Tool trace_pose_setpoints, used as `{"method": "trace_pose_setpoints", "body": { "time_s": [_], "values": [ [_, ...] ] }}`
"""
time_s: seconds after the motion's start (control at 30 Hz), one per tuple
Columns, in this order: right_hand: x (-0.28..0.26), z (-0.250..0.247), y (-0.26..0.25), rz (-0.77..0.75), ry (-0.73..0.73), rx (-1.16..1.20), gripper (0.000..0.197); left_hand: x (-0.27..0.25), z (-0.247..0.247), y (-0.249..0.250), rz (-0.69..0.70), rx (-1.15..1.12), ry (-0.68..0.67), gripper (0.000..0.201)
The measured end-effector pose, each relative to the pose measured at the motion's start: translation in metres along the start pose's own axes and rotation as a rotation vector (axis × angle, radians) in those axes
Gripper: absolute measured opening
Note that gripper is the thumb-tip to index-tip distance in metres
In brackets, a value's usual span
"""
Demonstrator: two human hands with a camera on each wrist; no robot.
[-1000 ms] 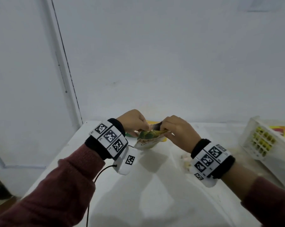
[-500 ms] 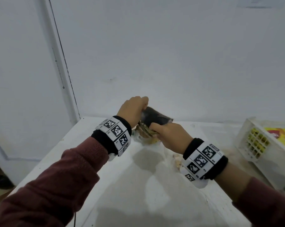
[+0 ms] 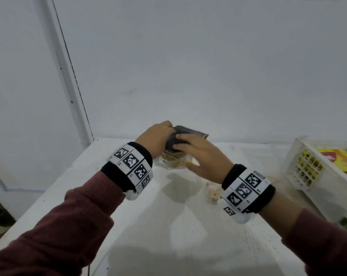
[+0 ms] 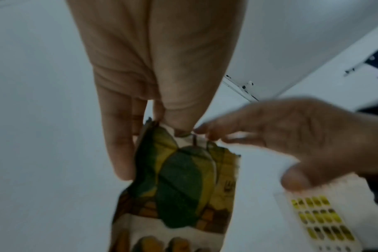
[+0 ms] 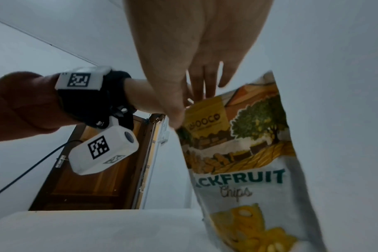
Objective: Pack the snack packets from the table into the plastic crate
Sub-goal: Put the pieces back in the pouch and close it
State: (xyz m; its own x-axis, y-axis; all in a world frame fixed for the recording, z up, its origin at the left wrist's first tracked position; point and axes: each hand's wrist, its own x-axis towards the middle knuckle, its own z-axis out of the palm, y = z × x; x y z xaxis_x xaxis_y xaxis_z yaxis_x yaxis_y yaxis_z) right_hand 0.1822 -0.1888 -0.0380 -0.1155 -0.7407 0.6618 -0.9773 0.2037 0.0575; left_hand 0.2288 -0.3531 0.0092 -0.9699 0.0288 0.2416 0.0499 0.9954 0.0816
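A jackfruit chips packet [image 3: 191,131] stands upright over the far middle of the white table [image 3: 168,226]. My left hand [image 3: 155,137] pinches its top edge between thumb and fingers, as the left wrist view shows on the packet [image 4: 183,187]. My right hand [image 3: 200,154] lies with straight fingers across the packet's top, its thumb spread away below. In the right wrist view the packet [image 5: 244,162] hangs in front of the right hand [image 5: 194,51]. The white plastic crate [image 3: 308,172] stands at the right with yellow packets [image 3: 340,158] inside.
A small pale scrap [image 3: 214,194] lies on the table near my right wrist. A white wall rises straight behind the table. A wooden door [image 5: 93,179] shows past the table's left side. The crate's latticed wall [image 4: 317,213] is close to the right hand.
The packet has come up from low over the table to upright, its dark back turned toward me. My right hand has gone from pinching its top to lying flat across it.
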Motion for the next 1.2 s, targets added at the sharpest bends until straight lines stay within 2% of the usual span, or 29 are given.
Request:
{"method": "trace_pose_setpoints", "body": {
  "time_s": [0.07,0.1,0.13,0.2,0.27,0.37,0.53,0.6,0.63,0.7,0.73,0.77,0.8,0.83,0.87,0.93,1.0,1.13,1.2],
  "values": [
    [-0.005,-0.013,0.011,0.079,0.098,0.021,0.021,0.000,0.004,-0.003,0.002,0.019,0.016,0.029],
    [-0.010,-0.019,0.018,0.172,0.094,0.050,0.020,-0.001,0.005,-0.004,0.004,0.017,0.024,0.029],
    [-0.014,-0.024,0.026,0.304,0.025,0.099,0.021,-0.002,0.006,-0.004,0.007,0.008,0.032,0.030],
    [-0.022,-0.024,0.047,0.579,-0.301,0.143,0.024,-0.004,0.007,-0.004,0.010,-0.019,0.049,0.033],
    [-0.029,-0.008,0.073,0.736,-0.603,0.137,0.030,-0.005,0.008,-0.001,-0.004,-0.056,0.067,0.035],
    [-0.037,0.030,0.102,0.827,-0.832,0.110,0.039,-0.008,0.009,0.002,-0.032,-0.089,0.101,0.034],
    [-0.046,0.067,0.119,0.861,-0.995,0.044,0.048,-0.007,0.006,0.002,-0.074,-0.090,0.126,0.033],
    [-0.047,0.078,0.132,0.860,-1.024,0.000,0.047,-0.006,0.006,0.001,-0.076,-0.080,0.122,0.031],
    [-0.052,0.088,0.150,0.802,-1.035,-0.052,0.046,-0.006,0.006,0.002,-0.074,-0.078,0.125,0.030],
    [-0.084,0.141,0.233,0.686,-1.050,-0.116,0.040,-0.006,0.006,0.002,-0.067,-0.074,0.133,0.030],
    [-0.086,0.146,0.247,0.685,-1.038,-0.080,0.039,-0.006,0.006,0.002,-0.064,-0.065,0.133,0.031],
    [-0.080,0.138,0.239,0.741,-1.035,-0.032,0.032,-0.006,0.006,0.002,-0.058,-0.054,0.130,0.031],
    [-0.066,0.117,0.214,0.806,-0.995,0.059,0.020,-0.006,0.006,0.001,-0.049,-0.045,0.129,0.030],
    [-0.047,0.083,0.173,0.794,-0.951,0.130,0.009,-0.007,0.006,0.000,-0.041,-0.047,0.134,0.030],
    [-0.033,0.055,0.143,0.779,-0.940,0.199,0.009,-0.007,0.006,-0.001,-0.034,-0.060,0.140,0.030],
    [-0.022,0.029,0.131,0.742,-0.882,0.299,0.026,-0.009,0.005,-0.004,-0.018,-0.077,0.144,0.031],
    [-0.017,0.001,0.123,0.725,-0.826,0.379,0.033,-0.009,0.005,-0.007,-0.005,-0.078,0.137,0.032],
    [-0.010,-0.049,0.094,0.661,-0.704,0.373,0.013,-0.010,0.005,-0.012,-0.008,-0.087,0.124,0.034],
    [-0.011,-0.059,0.080,0.627,-0.661,0.356,0.010,-0.010,0.005,-0.012,-0.003,-0.087,0.121,0.034]
  ]
}}
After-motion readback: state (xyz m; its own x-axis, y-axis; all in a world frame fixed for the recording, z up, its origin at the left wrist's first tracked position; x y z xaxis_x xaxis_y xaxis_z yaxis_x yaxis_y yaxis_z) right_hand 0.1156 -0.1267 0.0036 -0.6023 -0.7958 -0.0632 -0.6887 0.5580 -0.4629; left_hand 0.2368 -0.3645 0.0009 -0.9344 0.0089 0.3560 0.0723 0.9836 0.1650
